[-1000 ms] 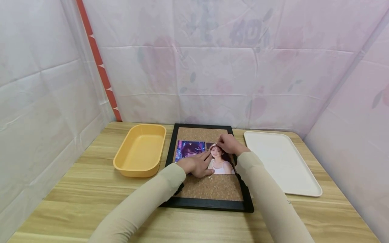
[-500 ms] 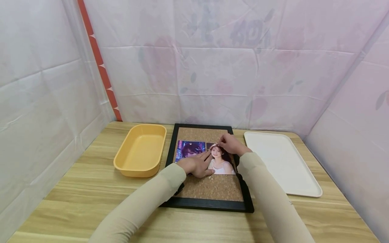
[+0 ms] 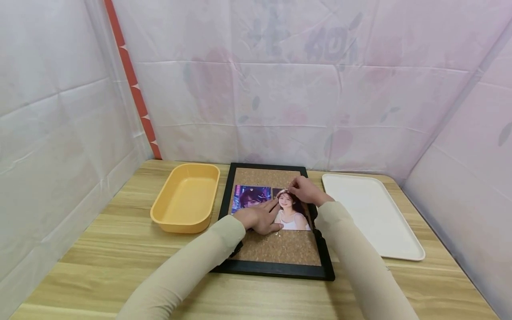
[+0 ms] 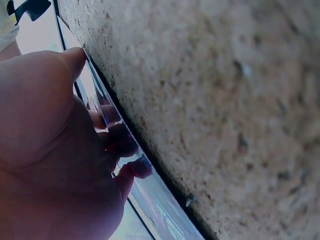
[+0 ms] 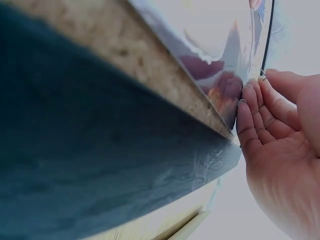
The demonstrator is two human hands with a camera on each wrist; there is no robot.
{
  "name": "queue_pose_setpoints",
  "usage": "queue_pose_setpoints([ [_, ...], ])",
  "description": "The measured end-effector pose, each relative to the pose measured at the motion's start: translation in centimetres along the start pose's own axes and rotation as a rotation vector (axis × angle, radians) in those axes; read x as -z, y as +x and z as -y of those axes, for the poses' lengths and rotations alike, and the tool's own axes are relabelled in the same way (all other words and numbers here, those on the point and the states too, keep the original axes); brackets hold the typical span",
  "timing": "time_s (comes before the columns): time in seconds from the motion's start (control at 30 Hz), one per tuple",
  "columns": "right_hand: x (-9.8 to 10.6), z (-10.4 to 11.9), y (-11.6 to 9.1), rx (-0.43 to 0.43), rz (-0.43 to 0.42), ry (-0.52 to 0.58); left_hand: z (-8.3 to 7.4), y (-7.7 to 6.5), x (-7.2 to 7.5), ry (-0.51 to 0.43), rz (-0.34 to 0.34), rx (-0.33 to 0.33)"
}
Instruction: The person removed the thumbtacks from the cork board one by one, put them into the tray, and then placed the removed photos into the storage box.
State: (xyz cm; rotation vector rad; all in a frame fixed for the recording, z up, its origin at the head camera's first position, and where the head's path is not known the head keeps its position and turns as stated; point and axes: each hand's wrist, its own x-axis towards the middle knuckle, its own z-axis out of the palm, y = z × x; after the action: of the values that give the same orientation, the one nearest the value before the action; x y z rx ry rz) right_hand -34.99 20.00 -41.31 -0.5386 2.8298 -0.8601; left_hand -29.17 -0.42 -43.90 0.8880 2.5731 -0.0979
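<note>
A black-framed cork board [image 3: 280,249] lies on the table with two glossy photos on it, side by side. The left photo [image 3: 250,198] is a purple and blue picture with a small round tack [image 3: 251,190] near its top edge. On the right photo [image 3: 292,218] a person in a white top appears. My left hand [image 3: 260,218] lies flat across the lower left photo, its fingertips touching the right one. At the right photo's top edge, my right hand [image 3: 306,190] pinches a thin pin [image 5: 263,73] between thumb and index finger; its head is hidden.
A yellow tray [image 3: 158,218] stands left of the board. On the right lies a shallow white tray [image 3: 372,213]. Behind the wooden table [image 3: 100,249] hangs a pale patterned cloth [image 3: 280,93]. Small light crumbs [image 3: 278,234] lie on the cork below the photos.
My right hand has shifted very slightly to the right at the right photo's top edge. The left hand and both photos stay in place.
</note>
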Motion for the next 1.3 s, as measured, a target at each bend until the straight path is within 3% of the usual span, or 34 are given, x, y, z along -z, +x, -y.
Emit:
queue_pose_setpoints([
  [0.57, 0.5, 0.6, -1.6, 0.028, -0.083, -0.005, 0.0, -0.3, -0.1, -0.033, 0.004, 0.011],
  [1.3, 1.5, 0.8, -3.5, 0.055, -0.078, -0.002, -0.2, -0.4, 0.3, -0.023, 0.007, 0.001],
])
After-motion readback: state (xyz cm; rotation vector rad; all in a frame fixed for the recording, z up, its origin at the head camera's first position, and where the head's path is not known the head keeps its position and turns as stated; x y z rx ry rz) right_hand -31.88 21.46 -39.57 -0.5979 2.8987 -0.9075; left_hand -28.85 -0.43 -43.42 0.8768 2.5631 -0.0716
